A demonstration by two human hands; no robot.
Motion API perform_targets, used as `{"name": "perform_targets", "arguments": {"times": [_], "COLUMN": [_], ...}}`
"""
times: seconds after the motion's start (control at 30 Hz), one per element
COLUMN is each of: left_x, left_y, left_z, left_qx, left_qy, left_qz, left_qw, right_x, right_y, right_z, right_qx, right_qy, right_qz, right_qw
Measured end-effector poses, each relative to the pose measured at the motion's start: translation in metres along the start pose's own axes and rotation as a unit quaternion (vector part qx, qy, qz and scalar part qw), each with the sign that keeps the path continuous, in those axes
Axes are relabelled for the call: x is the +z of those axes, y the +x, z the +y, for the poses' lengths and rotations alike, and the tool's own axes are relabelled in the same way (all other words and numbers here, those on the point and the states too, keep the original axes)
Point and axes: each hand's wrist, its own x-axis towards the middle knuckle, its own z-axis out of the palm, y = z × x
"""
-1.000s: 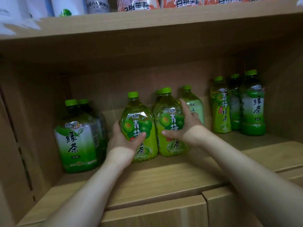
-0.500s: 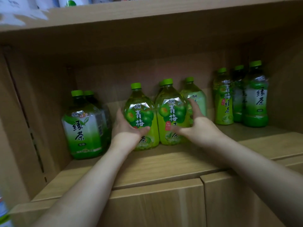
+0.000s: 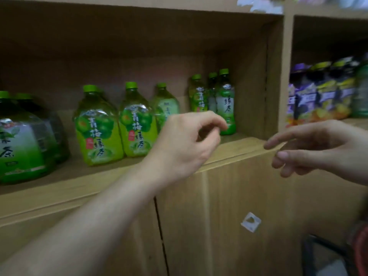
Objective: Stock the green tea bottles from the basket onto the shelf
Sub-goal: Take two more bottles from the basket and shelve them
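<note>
Bottles of green tea stand in a row on the wooden shelf (image 3: 235, 145): two large dark-green ones (image 3: 22, 144) at the far left, two plum green tea bottles (image 3: 117, 128) side by side in the middle with a third (image 3: 166, 106) behind them, and a cluster of slim bottles (image 3: 219, 100) at the right end against the partition. Both hands are empty and off the stock. The left hand (image 3: 185, 144) hangs in front of the shelf edge with its fingers loosely curled, partly open, holding nothing; the right hand (image 3: 312, 148) is out to the right with fingers spread and relaxed, also holding nothing. Neither touches a bottle. The two middle bottles stand upright and square to the front, so that placement looks finished. The basket cannot be made out for certain; a dark shape with a red edge at the bottom right corner may be it, but it is too cut off to say, and how many bottles remain in it cannot be told. Bare shelf shows in front of the row, so there seems room for more. The neighbouring compartment on the right holds purple and yellow packs (image 3: 318, 96), which are no part of this job.
</note>
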Motion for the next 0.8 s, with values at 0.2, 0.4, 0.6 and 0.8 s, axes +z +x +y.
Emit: {"name": "perform_targets", "arguments": {"times": [0.2,0.4,0.6,0.8], "left_x": [0.123,0.229,0.309,0.411], "left_y": [-0.037,-0.072,-0.092,-0.093], "left_z": [0.078,0.134,0.184,0.245], "left_qx": [0.001,-0.033,-0.054,-0.040], "left_qy": [-0.142,-0.183,-0.172,-0.124], "left_qz": [-0.148,-0.280,-0.379,-0.490], "left_qw": [0.979,0.942,0.908,0.862], "right_x": [-0.050,-0.073,-0.060,-0.064], "right_y": [-0.104,-0.203,-0.258,-0.297], "right_z": [0.060,0.150,0.264,0.330], "right_qx": [0.104,0.237,0.379,0.491], "right_qy": [0.027,0.025,-0.066,-0.045], "right_qz": [0.014,0.097,0.076,0.165], "right_qw": [0.994,0.966,0.920,0.854]}}
